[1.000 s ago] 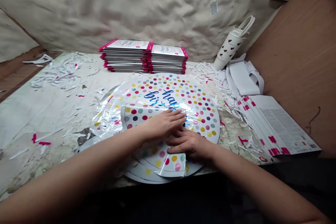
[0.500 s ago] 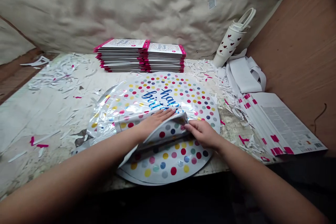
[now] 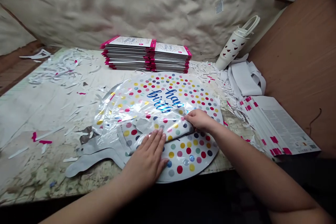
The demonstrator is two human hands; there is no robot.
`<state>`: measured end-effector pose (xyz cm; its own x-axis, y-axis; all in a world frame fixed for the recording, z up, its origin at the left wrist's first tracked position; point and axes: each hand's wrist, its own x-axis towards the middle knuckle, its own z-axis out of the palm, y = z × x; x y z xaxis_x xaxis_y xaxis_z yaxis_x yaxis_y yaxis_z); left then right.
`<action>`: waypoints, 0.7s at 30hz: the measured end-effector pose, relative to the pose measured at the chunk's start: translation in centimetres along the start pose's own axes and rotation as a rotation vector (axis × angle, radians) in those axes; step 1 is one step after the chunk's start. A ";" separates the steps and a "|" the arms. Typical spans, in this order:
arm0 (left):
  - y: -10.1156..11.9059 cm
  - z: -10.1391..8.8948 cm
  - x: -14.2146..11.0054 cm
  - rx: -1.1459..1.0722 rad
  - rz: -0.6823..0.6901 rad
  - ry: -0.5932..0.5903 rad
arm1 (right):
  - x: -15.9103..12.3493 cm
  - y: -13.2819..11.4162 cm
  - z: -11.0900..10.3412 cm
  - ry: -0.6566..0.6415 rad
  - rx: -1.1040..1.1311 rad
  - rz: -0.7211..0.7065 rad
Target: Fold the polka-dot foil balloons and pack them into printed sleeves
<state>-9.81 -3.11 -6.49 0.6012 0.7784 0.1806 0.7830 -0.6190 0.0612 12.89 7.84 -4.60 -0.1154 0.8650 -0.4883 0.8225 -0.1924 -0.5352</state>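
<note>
Two hands apart on the foil balloon (image 3: 189, 157): my left hand (image 3: 147, 157) presses flat, my right hand (image 3: 199, 119) rests on the fold; far half lies unfolded, packs (image 3: 144, 56) stacked at the bench's back edge.

**Soft light, glare on the foil**

Even, diffuse light is spread across the wall (image 3: 131, 3) and the bench (image 3: 44, 112). Bright glare is caught on the foil balloon (image 3: 154, 101). The bench edge is bowed by wide-lens distortion, and deep shadow lies below it. No marked blur is seen.
</note>
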 end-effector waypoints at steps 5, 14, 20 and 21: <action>1.0 2.4 -0.6 0.010 -0.019 -0.072 | -1.5 -0.8 2.6 0.398 -0.355 -0.512; 0.3 1.8 -0.7 0.011 -0.023 -0.134 | -2.8 1.7 1.8 0.258 -0.545 -0.693; 1.0 0.2 0.9 0.027 -0.062 -0.192 | -5.9 1.2 2.9 0.441 -0.661 -0.944; 1.1 -0.1 1.4 0.044 -0.095 -0.198 | -6.6 1.0 3.1 0.472 -0.642 -1.015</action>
<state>-8.14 -2.75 -6.06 0.5408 0.8409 -0.0204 0.8411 -0.5403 0.0255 12.77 0.53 -4.05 -0.7442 0.5971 0.2994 0.6177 0.7858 -0.0319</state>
